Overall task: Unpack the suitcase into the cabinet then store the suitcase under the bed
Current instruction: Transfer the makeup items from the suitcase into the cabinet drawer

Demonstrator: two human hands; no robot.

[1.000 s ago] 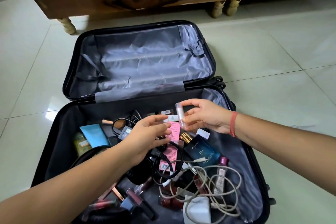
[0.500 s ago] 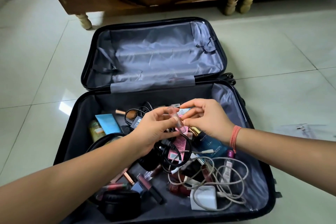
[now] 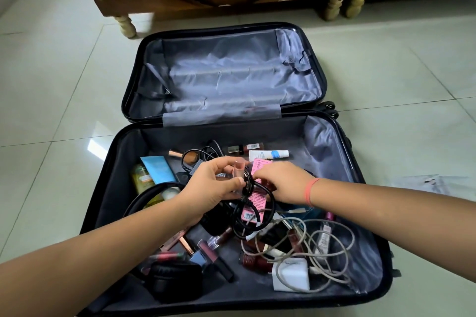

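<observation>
Left hand (image 3: 213,188) pinches tube (image 3: 238,170); right hand (image 3: 283,183) pinches cable (image 3: 246,189) just beside it. Suitcase (image 3: 116,188) near half holds cosmetics (image 3: 154,170), cords (image 3: 332,239), charger (image 3: 291,275).

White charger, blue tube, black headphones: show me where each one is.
white charger (image 3: 291,276): head view, its front face.
blue tube (image 3: 155,168): head view, middle of body.
black headphones (image 3: 175,283): head view, near ear cup.
</observation>
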